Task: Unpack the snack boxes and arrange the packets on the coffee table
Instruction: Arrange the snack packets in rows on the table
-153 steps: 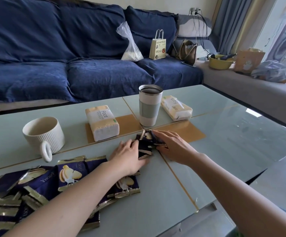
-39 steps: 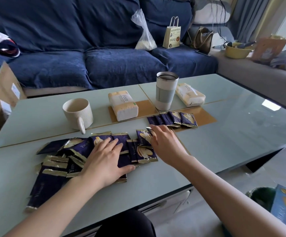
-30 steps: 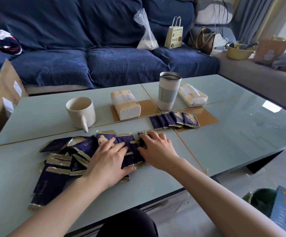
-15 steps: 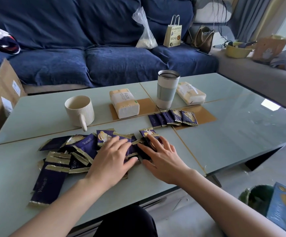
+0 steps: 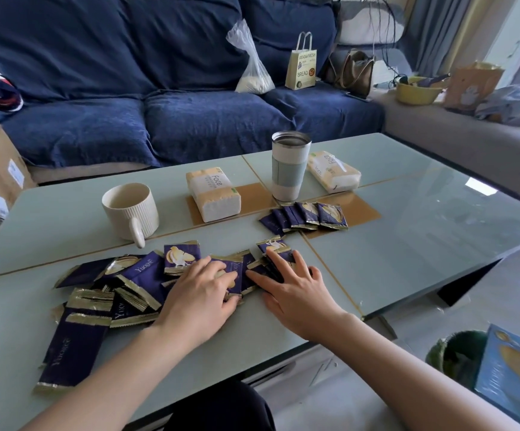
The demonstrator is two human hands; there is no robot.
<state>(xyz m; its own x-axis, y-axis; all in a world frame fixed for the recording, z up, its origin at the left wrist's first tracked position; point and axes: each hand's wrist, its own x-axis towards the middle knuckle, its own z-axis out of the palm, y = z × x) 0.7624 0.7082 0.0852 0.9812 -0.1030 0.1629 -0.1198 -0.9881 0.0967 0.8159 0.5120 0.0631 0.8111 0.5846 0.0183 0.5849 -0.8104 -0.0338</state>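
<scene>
On table: five fanned packets, two hands.

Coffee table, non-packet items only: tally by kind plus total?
Tissue packs: 2, one left of the tumbler, one right of it
Ribbed mug: 1
Tumbler: 1
Total: 4

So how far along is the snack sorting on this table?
One neat row of packets already sits by the tumbler. The left hand and right hand rest flat on packets at the loose pile's edge; most of that pile remains.
</scene>
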